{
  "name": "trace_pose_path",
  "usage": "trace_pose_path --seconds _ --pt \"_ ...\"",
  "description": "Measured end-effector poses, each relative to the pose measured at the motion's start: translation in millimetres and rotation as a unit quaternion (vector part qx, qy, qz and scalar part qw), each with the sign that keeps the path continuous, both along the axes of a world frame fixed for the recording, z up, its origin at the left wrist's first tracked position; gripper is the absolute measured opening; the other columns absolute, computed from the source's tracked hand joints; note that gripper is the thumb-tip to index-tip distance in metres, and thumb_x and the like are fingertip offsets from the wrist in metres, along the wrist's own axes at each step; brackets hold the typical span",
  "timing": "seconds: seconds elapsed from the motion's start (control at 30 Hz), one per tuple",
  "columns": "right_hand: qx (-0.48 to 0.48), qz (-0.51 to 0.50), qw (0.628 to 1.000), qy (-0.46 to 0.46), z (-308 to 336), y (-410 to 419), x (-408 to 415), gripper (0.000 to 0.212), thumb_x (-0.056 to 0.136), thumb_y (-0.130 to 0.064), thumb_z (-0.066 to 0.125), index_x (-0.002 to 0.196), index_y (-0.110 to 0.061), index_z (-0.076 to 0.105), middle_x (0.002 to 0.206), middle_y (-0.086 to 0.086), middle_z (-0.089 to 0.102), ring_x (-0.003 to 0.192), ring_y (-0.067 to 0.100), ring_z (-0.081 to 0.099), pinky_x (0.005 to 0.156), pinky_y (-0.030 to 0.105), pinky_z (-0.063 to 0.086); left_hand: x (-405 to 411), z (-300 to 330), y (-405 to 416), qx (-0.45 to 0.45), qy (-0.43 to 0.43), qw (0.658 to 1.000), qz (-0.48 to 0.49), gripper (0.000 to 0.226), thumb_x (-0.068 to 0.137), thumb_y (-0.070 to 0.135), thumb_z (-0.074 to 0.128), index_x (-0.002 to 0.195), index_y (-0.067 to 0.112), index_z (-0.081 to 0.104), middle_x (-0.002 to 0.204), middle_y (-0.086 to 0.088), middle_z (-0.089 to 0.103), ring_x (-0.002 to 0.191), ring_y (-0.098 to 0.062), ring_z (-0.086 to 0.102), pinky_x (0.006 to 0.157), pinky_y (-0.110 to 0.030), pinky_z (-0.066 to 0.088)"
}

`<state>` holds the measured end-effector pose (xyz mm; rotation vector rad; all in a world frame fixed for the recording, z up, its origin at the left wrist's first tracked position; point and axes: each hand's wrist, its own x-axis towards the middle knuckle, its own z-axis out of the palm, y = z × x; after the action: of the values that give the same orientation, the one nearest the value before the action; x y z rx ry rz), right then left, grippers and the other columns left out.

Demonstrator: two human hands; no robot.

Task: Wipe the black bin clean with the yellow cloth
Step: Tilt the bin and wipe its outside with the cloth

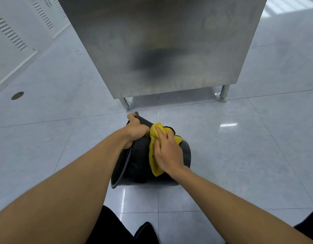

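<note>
Head view: glossy tiled floor (pixel 240 155), steel cabinet (pixel 161 50); left hand (pixel 134 131) gripping black bin (pixel 138 164), right hand (pixel 167 152) clutching yellow cloth (pixel 153 155).

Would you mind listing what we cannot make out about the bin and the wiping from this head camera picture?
- Inside of the black bin: its opening faces left, away from the head camera, and the left hand on the rim covers part of it.
- Bin wall under the yellow cloth: covered by the cloth and the right hand.
- Bin underside: rests on the floor.
- Dirt on the bin: dark surface, too blurred to tell.
</note>
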<state>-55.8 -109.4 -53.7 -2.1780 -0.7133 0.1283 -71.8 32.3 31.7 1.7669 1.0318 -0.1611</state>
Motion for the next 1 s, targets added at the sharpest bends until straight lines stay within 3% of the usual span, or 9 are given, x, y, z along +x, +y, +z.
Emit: trace_pose_path --seconds 0.1,0.2,0.33,0.47,0.57,0.7,0.83,0.93,1.0 --pt "-0.055 -0.057 0.996 0.039 -23.5 -21.2 11.2 0.046 0.101 -0.037 0.029 0.146 -0.031 0.036 0.133 0.009 0.042 0.100 0.031 0.057 0.078 0.041 0.052 -3.3 0.2 3.6 0.028 0.015 0.999 -0.014 0.085 0.090 0.001 0.054 0.154 0.017 0.000 0.144 -0.024 0.041 0.082 -0.026 0.062 0.058 -0.033 0.057" --pt "-0.094 -0.115 0.983 0.112 -41.4 -43.7 21.3 0.042 0.101 -0.036 0.029 0.142 -0.030 0.037 0.131 0.011 0.043 0.097 0.035 0.058 0.077 0.041 0.050 -2.5 2.4 3.7 0.039 0.032 0.998 -0.035 0.087 0.094 0.000 0.053 0.157 0.020 -0.004 0.147 -0.022 0.036 0.110 -0.037 0.060 0.075 -0.041 0.061" --pt "-0.103 -0.141 0.970 0.171 -43.5 -46.6 24.3 0.043 0.102 -0.036 0.027 0.144 -0.029 0.036 0.122 0.010 0.042 0.089 0.033 0.059 0.077 0.042 0.052 -0.4 -0.9 2.5 0.074 0.025 0.995 -0.059 0.085 0.097 0.000 0.050 0.160 0.024 0.000 0.150 -0.019 0.040 0.101 -0.030 0.063 0.085 -0.046 0.062" --pt "-0.065 -0.116 0.982 0.133 -26.7 -32.1 16.0 0.046 0.102 -0.033 0.031 0.147 -0.026 0.037 0.136 0.013 0.042 0.109 0.033 0.055 0.086 0.039 0.045 2.4 -7.7 5.4 0.113 0.009 0.992 -0.056 0.082 0.097 0.008 0.057 0.162 0.023 0.009 0.156 -0.014 0.039 0.127 -0.035 0.054 0.099 -0.044 0.055" --pt "-0.002 -0.066 0.995 0.074 -4.1 -14.4 4.5 0.045 0.101 -0.032 0.033 0.145 -0.026 0.042 0.129 0.010 0.047 0.108 0.029 0.053 0.087 0.037 0.046 4.9 -9.4 3.0 0.097 -0.009 0.994 -0.052 0.085 0.096 0.007 0.058 0.162 0.025 0.008 0.158 -0.014 0.037 0.134 -0.038 0.048 0.102 -0.046 0.053" --pt "0.064 0.017 0.997 0.031 20.6 8.4 -9.1 0.044 0.100 -0.031 0.036 0.143 -0.027 0.042 0.116 0.007 0.046 0.095 0.023 0.052 0.080 0.041 0.049 6.8 -7.6 -1.2 0.038 -0.023 0.998 -0.042 0.091 0.089 0.006 0.052 0.162 0.033 0.004 0.155 -0.014 0.041 0.131 -0.037 0.051 0.100 -0.047 0.053" --pt "0.044 0.031 0.998 -0.014 7.6 4.6 -7.4 0.049 0.100 -0.034 0.034 0.149 -0.032 0.035 0.117 0.004 0.044 0.085 0.019 0.052 0.066 0.037 0.052 2.1 -6.0 2.6 0.007 -0.029 0.999 -0.033 0.092 0.086 0.005 0.050 0.161 0.036 0.006 0.150 -0.016 0.044 0.119 -0.037 0.059 0.090 -0.049 0.060" --pt "0.004 -0.016 1.000 0.026 -17.1 -12.5 1.8 0.050 0.100 -0.034 0.034 0.150 -0.035 0.034 0.132 0.006 0.041 0.094 0.024 0.055 0.072 0.036 0.051 -1.2 -8.1 8.7 0.021 -0.031 0.998 -0.041 0.082 0.091 -0.001 0.046 0.160 0.026 0.012 0.152 -0.019 0.041 0.116 -0.037 0.059 0.073 -0.038 0.064" --pt "-0.027 -0.062 0.995 0.069 -30.1 -27.7 9.9 0.049 0.099 -0.034 0.034 0.148 -0.036 0.036 0.137 0.007 0.040 0.103 0.028 0.055 0.079 0.040 0.051 -3.6 -7.8 7.7 0.035 -0.016 0.998 -0.041 0.067 0.093 0.003 0.051 0.154 0.016 0.026 0.139 -0.019 0.051 0.111 -0.036 0.062 0.075 -0.039 0.064"
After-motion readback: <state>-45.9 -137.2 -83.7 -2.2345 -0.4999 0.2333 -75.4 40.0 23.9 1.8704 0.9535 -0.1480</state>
